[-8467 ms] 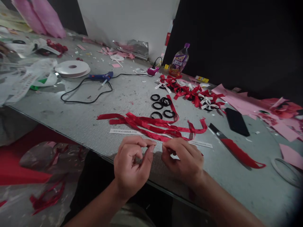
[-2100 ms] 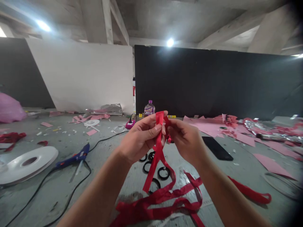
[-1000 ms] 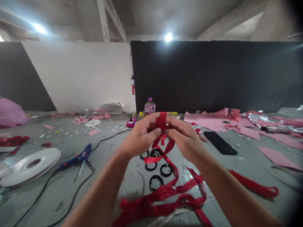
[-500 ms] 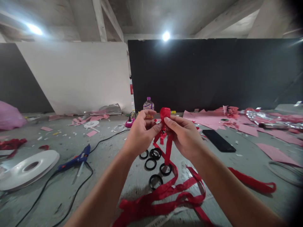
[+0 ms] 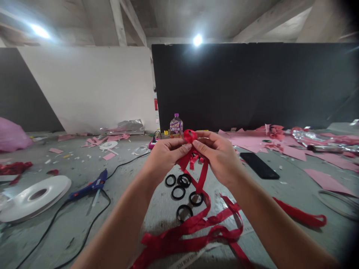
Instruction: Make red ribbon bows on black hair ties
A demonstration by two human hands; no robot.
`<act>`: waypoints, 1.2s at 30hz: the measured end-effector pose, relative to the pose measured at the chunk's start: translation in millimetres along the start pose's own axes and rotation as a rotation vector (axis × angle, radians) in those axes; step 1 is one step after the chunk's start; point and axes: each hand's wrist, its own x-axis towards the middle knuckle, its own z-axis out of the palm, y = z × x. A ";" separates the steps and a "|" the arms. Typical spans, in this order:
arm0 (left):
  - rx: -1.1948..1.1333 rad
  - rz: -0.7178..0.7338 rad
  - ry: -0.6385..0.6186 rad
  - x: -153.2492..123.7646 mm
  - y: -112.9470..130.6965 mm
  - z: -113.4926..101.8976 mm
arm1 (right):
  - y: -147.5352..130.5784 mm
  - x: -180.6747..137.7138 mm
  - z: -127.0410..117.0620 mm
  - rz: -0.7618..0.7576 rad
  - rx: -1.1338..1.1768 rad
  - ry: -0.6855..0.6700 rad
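Note:
Between both hands a red ribbon (image 5: 190, 136) is curled into a small loop, held above the grey surface. My left hand (image 5: 171, 155) pinches the loop's lower left side with thumb and fingers. From the right, my right hand (image 5: 217, 153) pinches it too, the thumb tips almost meeting. One ribbon tail (image 5: 202, 175) hangs below and runs down to a tangled length of red ribbon (image 5: 179, 243) nearest me. Several black rings (image 5: 178, 192) lie under the hands, beside the hanging tail. The fingers hide part of the fold.
To the left lie a blue glue gun (image 5: 91, 187) with its cord and a white spool (image 5: 36, 196). A black phone (image 5: 259, 166) rests at right, near pink paper scraps (image 5: 325, 181). Behind the hands stands a bottle with a purple cap (image 5: 176, 125). A red strip (image 5: 300, 213) lies at right.
The upright ribbon end is now turned so that its loop opening shows. My left hand's fingers have closed in on it, and both hands have come slightly lower.

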 end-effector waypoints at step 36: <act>0.268 0.238 0.100 2.5 -3.5 -1.6 | 5.0 -3.4 6.9 -0.034 0.018 0.100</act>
